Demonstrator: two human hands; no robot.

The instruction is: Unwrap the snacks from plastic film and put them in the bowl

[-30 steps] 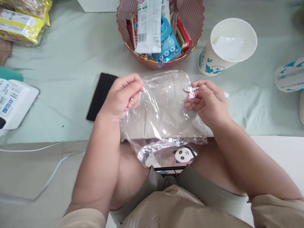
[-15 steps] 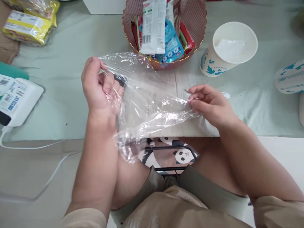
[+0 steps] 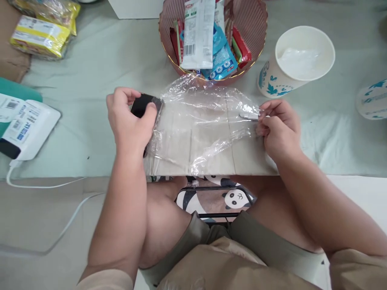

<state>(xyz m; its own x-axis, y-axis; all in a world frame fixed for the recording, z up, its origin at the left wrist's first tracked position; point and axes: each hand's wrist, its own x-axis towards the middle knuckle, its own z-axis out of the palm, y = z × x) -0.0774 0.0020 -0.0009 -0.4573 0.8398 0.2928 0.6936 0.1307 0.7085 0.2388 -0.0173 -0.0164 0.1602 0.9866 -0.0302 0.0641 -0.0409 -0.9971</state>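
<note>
A crumpled clear plastic film (image 3: 205, 125) lies spread over a pale folded cloth or sheet at the table's front edge. My left hand (image 3: 130, 117) grips a black phone (image 3: 142, 105) at the film's left side, thumb on its dark face and fingers round its far edge. At the right, my right hand (image 3: 279, 129) is closed in a pinch on the film's right edge. A small whitish strip (image 3: 249, 116) shows by those fingertips; whether they hold it too is unclear.
Behind the film stands a pink ribbed bowl (image 3: 169, 44) of wrapped snacks. A paper cup (image 3: 272, 80) is right of it, another cup (image 3: 373, 100) farther right. Yellow packets (image 3: 40, 36) lie back left; a white device (image 3: 42, 125) with a cable sits at the left.
My left hand has turned from a fist in the film to a grip on the phone. The film has come down flatter, and my right hand has moved slightly right with its edge.
</note>
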